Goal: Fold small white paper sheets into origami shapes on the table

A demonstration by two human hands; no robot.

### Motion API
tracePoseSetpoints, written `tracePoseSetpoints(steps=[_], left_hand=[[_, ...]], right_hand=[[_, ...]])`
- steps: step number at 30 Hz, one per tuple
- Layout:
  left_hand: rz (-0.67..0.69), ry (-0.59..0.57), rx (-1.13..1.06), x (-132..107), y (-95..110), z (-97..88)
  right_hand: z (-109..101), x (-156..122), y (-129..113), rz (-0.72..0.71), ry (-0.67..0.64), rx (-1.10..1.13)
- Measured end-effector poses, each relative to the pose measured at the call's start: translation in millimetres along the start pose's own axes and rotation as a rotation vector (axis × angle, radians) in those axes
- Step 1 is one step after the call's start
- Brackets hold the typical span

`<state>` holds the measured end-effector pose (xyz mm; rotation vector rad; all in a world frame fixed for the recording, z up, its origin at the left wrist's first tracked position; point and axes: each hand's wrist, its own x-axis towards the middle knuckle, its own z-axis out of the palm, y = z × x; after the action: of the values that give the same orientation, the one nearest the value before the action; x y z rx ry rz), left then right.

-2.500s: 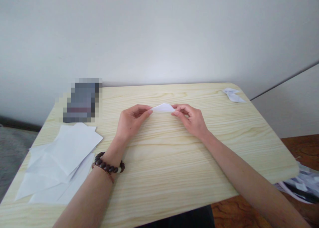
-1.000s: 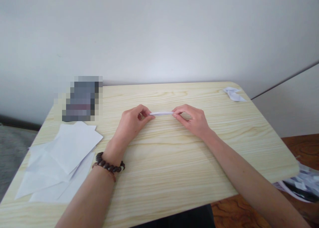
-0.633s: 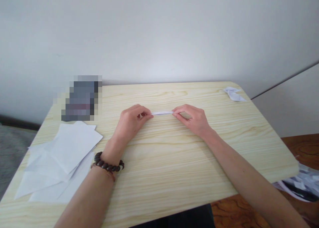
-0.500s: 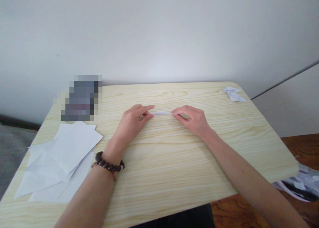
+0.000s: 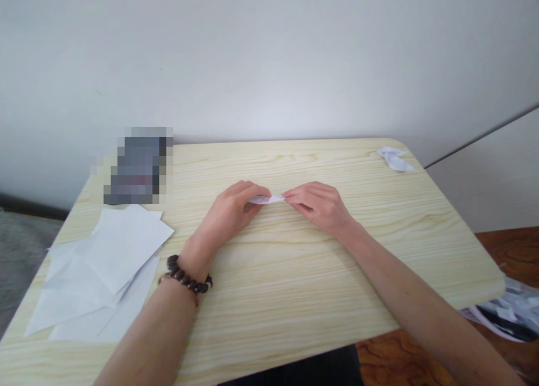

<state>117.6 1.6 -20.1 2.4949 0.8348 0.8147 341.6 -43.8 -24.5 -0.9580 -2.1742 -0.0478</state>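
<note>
A small folded piece of white paper lies low over the middle of the light wooden table. My left hand pinches its left end, fingers curled over it. My right hand presses on its right end with closed fingertips. Only a short strip of the paper shows between the two hands. A dark bead bracelet is on my left wrist.
A loose stack of white sheets lies at the table's left. A blurred dark object stands at the back left. A crumpled folded paper sits at the back right corner. Wall behind; printed papers lie below the table's right edge.
The paper, earlier held up as a flat triangle, is now folded narrow and pressed down near the table. Both hands have moved closer together, so less of it shows.
</note>
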Motion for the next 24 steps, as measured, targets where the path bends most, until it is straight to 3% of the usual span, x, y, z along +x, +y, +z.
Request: tracePoseSetpoints(steps=[12, 19, 24], left_hand=[[0.002, -0.002, -0.017, 0.1, -2.2, 1.6], [-0.220, 0.066, 0.010, -0.4, -2.2, 0.9], [-0.150, 0.004, 0.063, 0.9, -5.1, 1.2]], right_hand=[[0.0, 1.0, -3.3, 0.046, -0.012, 0.012], [1.2, 1.1, -2.8, 0.077, 0.036, 0.045], [3.1, 0.2, -1.8, 0.180, 0.051, 0.081]])
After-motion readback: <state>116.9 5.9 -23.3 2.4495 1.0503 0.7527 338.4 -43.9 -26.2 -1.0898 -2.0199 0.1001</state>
